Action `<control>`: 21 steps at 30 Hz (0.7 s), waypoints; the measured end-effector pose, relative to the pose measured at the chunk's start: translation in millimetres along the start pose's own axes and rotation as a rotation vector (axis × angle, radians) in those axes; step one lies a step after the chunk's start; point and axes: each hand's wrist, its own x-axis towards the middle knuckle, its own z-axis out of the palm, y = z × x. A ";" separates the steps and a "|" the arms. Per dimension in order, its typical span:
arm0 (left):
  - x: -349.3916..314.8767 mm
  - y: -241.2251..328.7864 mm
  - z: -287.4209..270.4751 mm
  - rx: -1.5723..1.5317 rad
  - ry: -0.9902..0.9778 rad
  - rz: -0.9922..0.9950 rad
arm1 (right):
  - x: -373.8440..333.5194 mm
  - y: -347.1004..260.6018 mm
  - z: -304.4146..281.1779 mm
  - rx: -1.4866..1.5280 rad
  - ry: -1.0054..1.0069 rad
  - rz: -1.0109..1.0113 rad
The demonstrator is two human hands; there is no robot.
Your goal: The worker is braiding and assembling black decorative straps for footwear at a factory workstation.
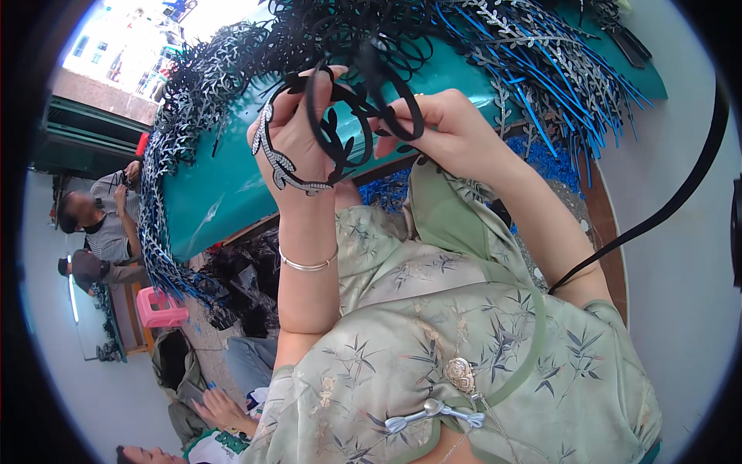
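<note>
Both my hands are raised over the near edge of a teal-covered table. A long black leafy vine-shaped strip, with sparkling silver on one face, hangs curled in loops between them. My left hand is closed on the strip, its silver part draped over the back of the hand and wrist. Thumb and fingers of my right hand pinch a black part of the same strip. Some loops blur where they pass in front of the fingers.
Heaped black strips cover the table's far side. Blue and silver leafy strips hang over the right. Blue scraps and black plastic lie below. A pink stool and several people are at left.
</note>
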 end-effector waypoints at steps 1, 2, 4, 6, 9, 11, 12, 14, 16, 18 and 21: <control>0.6 -0.8 -0.1 -0.012 0.016 0.021 | -0.1 -0.2 0.8 -0.036 0.029 -0.008; 1.3 -2.9 -0.1 -0.024 0.033 0.041 | -0.4 -2.6 1.4 -0.089 0.018 -0.015; 2.3 -9.5 -4.2 -0.010 0.039 0.095 | -0.9 -9.0 2.5 -0.194 -0.002 -0.029; 1.5 -7.7 -0.1 -0.024 0.088 0.114 | -1.5 -10.7 4.9 -0.143 0.006 -0.053; -0.3 -7.4 2.0 -0.044 0.142 0.118 | -2.3 -14.1 5.8 -0.131 -0.003 -0.061; -2.3 -6.4 3.7 -0.018 0.176 0.135 | -2.8 -17.7 5.8 -0.129 -0.010 -0.057; -3.7 -4.2 6.0 0.015 0.195 0.155 | -3.2 -19.6 6.2 -0.120 -0.011 -0.055; -5.7 -2.4 6.5 0.063 0.219 0.165 | -3.4 -21.6 6.7 -0.130 -0.010 -0.061; -6.5 -1.8 5.1 0.094 0.228 0.144 | -3.3 -22.5 7.3 -0.169 -0.008 -0.074; -4.1 -9.5 0.2 0.041 0.219 0.151 | -4.2 -19.2 9.3 -0.165 -0.012 -0.035; -3.2 -10.0 -3.7 -0.011 0.194 0.106 | -5.6 -16.8 9.3 -0.182 -0.003 -0.031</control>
